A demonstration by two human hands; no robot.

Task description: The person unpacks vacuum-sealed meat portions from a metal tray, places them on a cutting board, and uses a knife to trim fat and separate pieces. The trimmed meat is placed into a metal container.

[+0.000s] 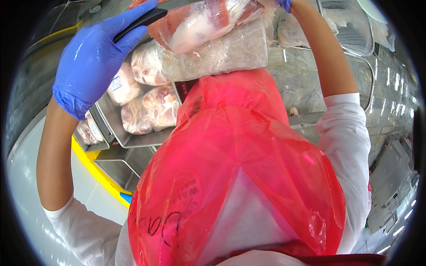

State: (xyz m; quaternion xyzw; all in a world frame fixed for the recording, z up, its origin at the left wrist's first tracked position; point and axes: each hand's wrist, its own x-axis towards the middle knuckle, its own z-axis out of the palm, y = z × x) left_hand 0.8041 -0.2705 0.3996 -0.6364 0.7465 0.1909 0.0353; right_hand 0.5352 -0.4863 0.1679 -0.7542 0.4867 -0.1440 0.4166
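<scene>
My left hand (91, 60), in a blue glove, is closed around the black handle (141, 24) of a knife. Its blade (182, 4) extends to the right along the top edge, over a large piece of raw meat (199, 24) with pale fat. That meat rests on a block wrapped in transparent plastic (222, 51), directly in front of my apron. Of my right hand (285, 3), only a bit of blue glove shows at the top edge, right of the meat. Its fingers are out of the picture, so its grip is hidden.
Steel bins (146, 142) on the left hold several plastic-wrapped meat pieces (159, 106), above a yellow rim (102, 170). To the right are a transparent tray (350, 29) and more bagged meat (293, 31). A red plastic apron (239, 133) covers my front.
</scene>
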